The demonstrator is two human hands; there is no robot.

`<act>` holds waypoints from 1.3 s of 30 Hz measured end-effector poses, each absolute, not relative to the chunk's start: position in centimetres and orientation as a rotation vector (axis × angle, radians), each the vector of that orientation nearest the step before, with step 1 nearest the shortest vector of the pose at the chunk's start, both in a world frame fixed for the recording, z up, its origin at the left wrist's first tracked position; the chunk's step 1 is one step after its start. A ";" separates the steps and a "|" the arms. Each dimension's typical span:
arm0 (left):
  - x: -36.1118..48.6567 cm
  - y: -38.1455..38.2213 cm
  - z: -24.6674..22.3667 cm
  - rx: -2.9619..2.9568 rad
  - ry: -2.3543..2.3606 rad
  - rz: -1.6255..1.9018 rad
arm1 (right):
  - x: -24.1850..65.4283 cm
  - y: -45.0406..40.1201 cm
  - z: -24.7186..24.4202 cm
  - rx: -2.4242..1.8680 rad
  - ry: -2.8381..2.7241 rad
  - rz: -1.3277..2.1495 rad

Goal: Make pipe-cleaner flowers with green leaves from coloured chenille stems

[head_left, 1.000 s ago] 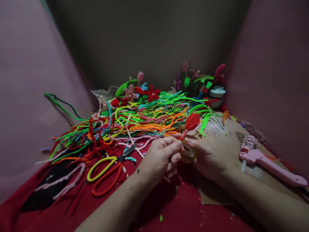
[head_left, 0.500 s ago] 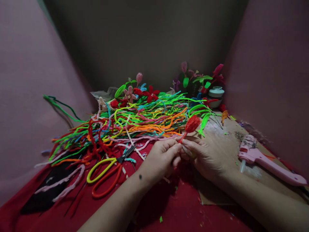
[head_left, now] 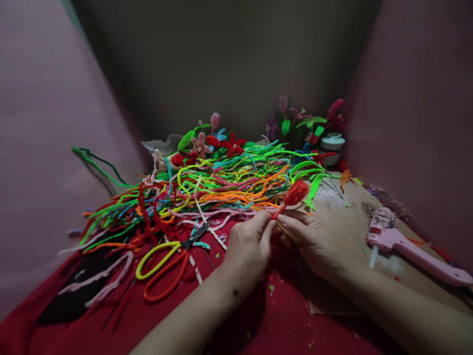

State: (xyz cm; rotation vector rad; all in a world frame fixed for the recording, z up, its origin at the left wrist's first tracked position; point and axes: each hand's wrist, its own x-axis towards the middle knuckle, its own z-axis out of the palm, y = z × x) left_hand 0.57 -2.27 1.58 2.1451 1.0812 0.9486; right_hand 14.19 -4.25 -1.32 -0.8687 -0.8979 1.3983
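A red pipe-cleaner flower (head_left: pixel 296 193), shaped like a closed tulip bud, tilts up and to the right between my hands. My left hand (head_left: pixel 251 241) is closed, its thumb and forefinger pinching the lower end of the red stem. From the other side my right hand (head_left: pixel 308 236) also pinches the stem, thumb on top, just under the bud. The fingertips of both hands nearly meet, and the stem's bottom is hidden by them. Left of my left hand lie scissors (head_left: pixel 185 245) with one yellow and one red handle loop, blades pointing toward the pile.
Many-coloured pipe cleaners (head_left: pixel 221 185) are heaped behind my hands. Finished flowers (head_left: pixel 233 144) stand at the back. A pink glue gun (head_left: pixel 414 251) rests on a cardboard sheet (head_left: pixel 332 301) at right. A lidded jar (head_left: pixel 332 143) stands behind it. Red cloth (head_left: pixel 281 325) covers the surface.
My left hand has turned a little at the wrist, its fingers shifting along the stem. The red flower stays pinched in nearly the same place. The whole view has shifted slightly.
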 end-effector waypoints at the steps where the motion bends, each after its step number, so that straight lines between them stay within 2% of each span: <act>1: 0.7 -2.3 1.9 2.004 1.056 0.941 | 14.2 -4.2 -1.4 -0.865 -0.900 1.393; 10: 0.2 -2.0 2.8 0.993 0.607 0.603 | 14.0 -4.2 -1.2 -0.742 -0.873 1.469; 24: -0.8 -1.1 2.9 0.763 0.394 0.356 | 14.5 -4.4 -0.7 -0.647 -0.959 1.470; 31: -0.8 -1.4 3.2 1.071 0.551 0.392 | 14.2 -4.1 -0.7 -0.589 -0.942 1.447; 36: 0.1 -2.2 2.5 1.902 0.899 0.809 | 14.3 -4.0 -1.0 -0.677 -0.885 1.442; 39: 0.1 -2.5 1.6 2.238 0.997 0.893 | 14.3 -4.0 -1.2 -0.757 -0.883 1.414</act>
